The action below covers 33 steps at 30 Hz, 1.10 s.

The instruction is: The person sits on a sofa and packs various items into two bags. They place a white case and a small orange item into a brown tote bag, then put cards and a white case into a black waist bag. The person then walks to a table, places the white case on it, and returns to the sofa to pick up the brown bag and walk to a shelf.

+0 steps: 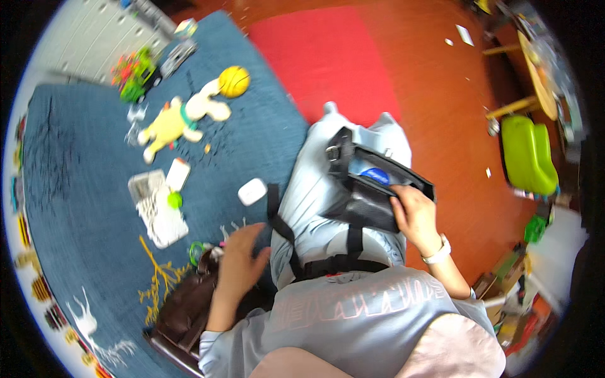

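A small black leather bag (371, 205) rests on my lap with its top open. Inside it lies a pale packet with a blue label (375, 176). My right hand (418, 215) grips the near rim of the bag, thumb and fingers at the edge. To the left, my left hand (243, 257) is slightly blurred, its fingers apart and nothing in it. It hovers over the blue mat beside a dark brown leather bag (189, 302). A white rounded case (252, 191) lies on the mat beyond that hand.
On the blue mat (255, 141) lie a yellow plush toy (170, 125), a yellow ball (234, 81), toy vehicles (137, 75), a white tray (163, 222) and a yellow branch (160, 274). A red mat (326, 56) is ahead; a green chair (527, 156) stands right.
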Each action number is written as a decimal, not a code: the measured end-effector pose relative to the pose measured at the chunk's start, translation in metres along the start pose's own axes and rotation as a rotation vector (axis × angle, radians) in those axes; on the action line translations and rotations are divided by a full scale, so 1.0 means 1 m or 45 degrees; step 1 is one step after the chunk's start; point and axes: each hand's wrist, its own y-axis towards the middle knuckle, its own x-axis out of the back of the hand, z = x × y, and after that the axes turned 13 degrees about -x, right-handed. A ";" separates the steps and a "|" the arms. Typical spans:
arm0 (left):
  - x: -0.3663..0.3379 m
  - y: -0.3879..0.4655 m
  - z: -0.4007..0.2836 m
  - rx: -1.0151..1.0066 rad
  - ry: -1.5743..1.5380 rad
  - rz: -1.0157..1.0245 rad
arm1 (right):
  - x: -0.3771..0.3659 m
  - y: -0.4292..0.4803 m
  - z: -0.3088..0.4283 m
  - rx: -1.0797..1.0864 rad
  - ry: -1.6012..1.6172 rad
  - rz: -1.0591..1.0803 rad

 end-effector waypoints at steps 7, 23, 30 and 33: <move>-0.074 0.101 -0.043 -0.416 -0.588 0.254 | 0.019 -0.012 -0.002 0.173 0.055 0.084; -0.069 0.309 -0.134 -1.239 0.122 0.902 | -0.012 -0.003 -0.033 -0.014 0.223 -0.781; -0.130 0.377 -0.176 -1.635 0.270 1.205 | 0.009 -0.017 -0.020 -0.514 0.353 -1.202; -0.165 0.382 -0.201 -1.977 0.220 1.345 | -0.019 -0.070 0.006 -0.767 0.351 -1.541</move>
